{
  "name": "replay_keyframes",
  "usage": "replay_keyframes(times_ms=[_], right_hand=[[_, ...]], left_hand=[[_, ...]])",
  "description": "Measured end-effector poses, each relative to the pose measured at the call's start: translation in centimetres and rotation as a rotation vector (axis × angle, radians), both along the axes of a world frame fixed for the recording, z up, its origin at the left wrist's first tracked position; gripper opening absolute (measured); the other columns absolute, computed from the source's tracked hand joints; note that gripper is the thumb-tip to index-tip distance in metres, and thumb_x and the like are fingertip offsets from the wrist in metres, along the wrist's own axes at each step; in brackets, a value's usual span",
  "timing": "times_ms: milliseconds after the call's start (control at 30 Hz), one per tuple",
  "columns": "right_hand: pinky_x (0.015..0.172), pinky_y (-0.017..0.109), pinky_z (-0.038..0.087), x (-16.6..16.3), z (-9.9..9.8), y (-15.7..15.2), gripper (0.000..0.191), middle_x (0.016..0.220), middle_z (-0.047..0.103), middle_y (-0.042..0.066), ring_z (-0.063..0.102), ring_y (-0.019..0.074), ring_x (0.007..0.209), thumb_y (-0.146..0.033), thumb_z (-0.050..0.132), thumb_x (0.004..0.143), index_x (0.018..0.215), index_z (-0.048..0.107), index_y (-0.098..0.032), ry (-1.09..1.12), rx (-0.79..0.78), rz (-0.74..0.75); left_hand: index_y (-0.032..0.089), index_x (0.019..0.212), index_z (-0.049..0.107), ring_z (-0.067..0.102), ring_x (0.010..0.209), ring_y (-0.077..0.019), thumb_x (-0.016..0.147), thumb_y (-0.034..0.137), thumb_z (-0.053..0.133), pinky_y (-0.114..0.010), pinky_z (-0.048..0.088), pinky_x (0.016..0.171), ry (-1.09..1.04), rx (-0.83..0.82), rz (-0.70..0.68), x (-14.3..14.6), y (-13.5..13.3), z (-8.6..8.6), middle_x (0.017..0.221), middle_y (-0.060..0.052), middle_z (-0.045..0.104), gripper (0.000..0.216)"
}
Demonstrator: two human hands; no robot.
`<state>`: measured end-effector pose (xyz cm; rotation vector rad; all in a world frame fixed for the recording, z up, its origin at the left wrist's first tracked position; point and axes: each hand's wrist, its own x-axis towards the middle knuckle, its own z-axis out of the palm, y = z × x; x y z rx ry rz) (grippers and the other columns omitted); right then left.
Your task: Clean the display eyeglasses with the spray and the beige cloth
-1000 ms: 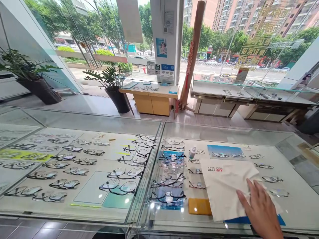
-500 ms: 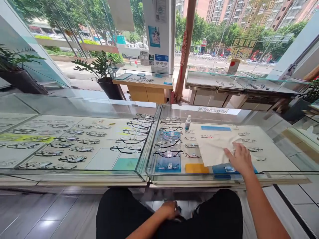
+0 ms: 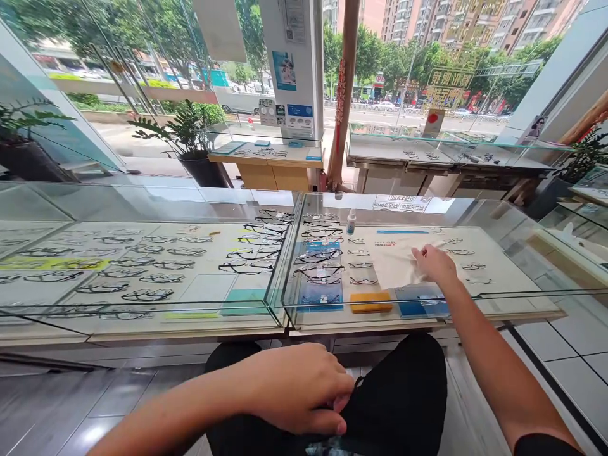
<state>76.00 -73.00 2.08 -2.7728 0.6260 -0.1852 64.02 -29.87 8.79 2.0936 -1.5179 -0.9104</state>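
Left hand (image 3: 304, 383) risen, hold unclear; right hand (image 3: 434, 263) clutches cloth (image 3: 390, 266) atop showcase (image 3: 515, 272) of eyeglasses (image 3: 319, 256)

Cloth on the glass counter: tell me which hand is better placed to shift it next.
Right, I'd judge: the right hand is at the cloth, out over the glass counter. The left hand is over the black trousers, short of the cloth.
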Motion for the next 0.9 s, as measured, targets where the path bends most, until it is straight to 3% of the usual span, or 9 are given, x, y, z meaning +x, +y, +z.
replay_keyframes(times_ms=[67,167,267,333,433,533,667,800,900], right_hand=[[0.087,0.045,0.053,1.3,0.4,0.8,0.035,0.101,0.077,0.019,0.071,0.0338,0.097,-0.049,0.053,0.105,0.096,0.068,-0.019,0.089,0.006,0.009],[0.091,0.045,0.051,2.1,0.7,1.6,0.024,0.109,0.076,0.022,0.071,0.0346,0.106,-0.035,0.053,0.104,0.097,0.067,-0.017,0.133,0.012,0.042],[0.090,0.043,0.050,1.9,2.1,1.1,0.024,0.103,0.074,0.019,0.068,0.0322,0.103,-0.036,0.055,0.104,0.089,0.063,-0.020,0.124,0.066,0.125],[0.086,0.040,0.050,1.6,4.3,-0.1,0.031,0.094,0.072,0.013,0.064,0.0282,0.096,-0.045,0.056,0.103,0.083,0.059,-0.022,0.110,0.138,0.207],[0.080,0.034,0.052,1.5,9.5,-2.6,0.047,0.088,0.068,0.006,0.061,0.0227,0.089,-0.067,0.059,0.100,0.083,0.057,-0.023,0.113,0.294,0.370],[0.072,0.031,0.047,1.6,15.2,-3.9,0.061,0.081,0.060,0.001,0.052,0.0166,0.077,-0.079,0.079,0.084,0.081,0.059,-0.021,0.190,0.588,0.585],[0.064,0.029,0.036,1.4,20.5,-1.3,0.059,0.076,0.053,-0.003,0.044,0.0135,0.070,-0.074,0.084,0.086,0.079,0.060,-0.020,0.225,0.688,0.766],[0.066,0.028,0.038,1.0,21.7,3.8,0.050,0.076,0.053,-0.003,0.044,0.0132,0.070,-0.063,0.081,0.095,0.081,0.062,-0.020,0.148,0.769,0.983],[0.062,0.028,0.034,0.8,20.4,6.9,0.047,0.071,0.049,-0.004,0.036,0.0120,0.065,-0.058,0.082,0.096,0.078,0.060,-0.021,-0.009,0.876,1.068]], left_hand=[[0.038,0.107,0.082,0.075,0.103,-0.0373,0.095,0.067,0.073,-0.052,0.052,0.105,0.040,-0.040,0.127,1.1,3.0,1.4,0.095,-0.006,0.080,0.033],[0.038,0.093,0.082,0.076,0.106,-0.0411,0.076,0.078,0.087,-0.054,0.052,0.116,0.192,-0.154,0.565,4.1,8.5,-0.5,0.094,-0.006,0.081,0.044],[0.033,0.092,0.078,0.079,0.100,-0.0421,0.088,0.080,0.073,-0.057,0.062,0.103,0.301,-0.552,1.046,7.7,13.4,-3.4,0.089,-0.008,0.078,0.047],[0.031,0.096,0.076,0.080,0.103,-0.0419,0.099,0.073,0.062,-0.057,0.063,0.101,0.392,-0.606,1.179,9.7,14.7,-3.9,0.088,-0.008,0.076,0.045],[0.026,0.097,0.076,0.079,0.110,-0.0411,0.106,0.058,0.059,-0.056,0.061,0.106,0.514,-0.425,1.148,11.6,12.3,-1.2,0.089,-0.008,0.075,0.037],[0.026,0.094,0.077,0.078,0.109,-0.0397,0.101,0.046,0.070,-0.054,0.061,0.105,0.487,-0.366,1.109,12.4,5.8,3.9,0.088,-0.006,0.075,0.023],[0.022,0.101,0.079,0.073,0.113,-0.0350,0.093,0.049,0.080,-0.055,0.055,0.114,0.013,-0.490,0.640,13.0,-3.2,8.5,0.108,-0.008,0.080,0.029],[0.019,0.137,0.071,0.066,0.132,-0.0312,0.100,0.050,0.072,-0.051,0.051,0.115,-0.014,-0.699,0.563,15.3,-8.2,7.6,0.147,-0.016,0.071,0.048],[0.016,0.124,0.076,0.069,0.118,-0.0259,0.101,0.054,0.071,-0.043,0.053,0.106,0.360,-0.736,0.502,17.5,-8.9,5.8,0.130,-0.014,0.076,0.045]])
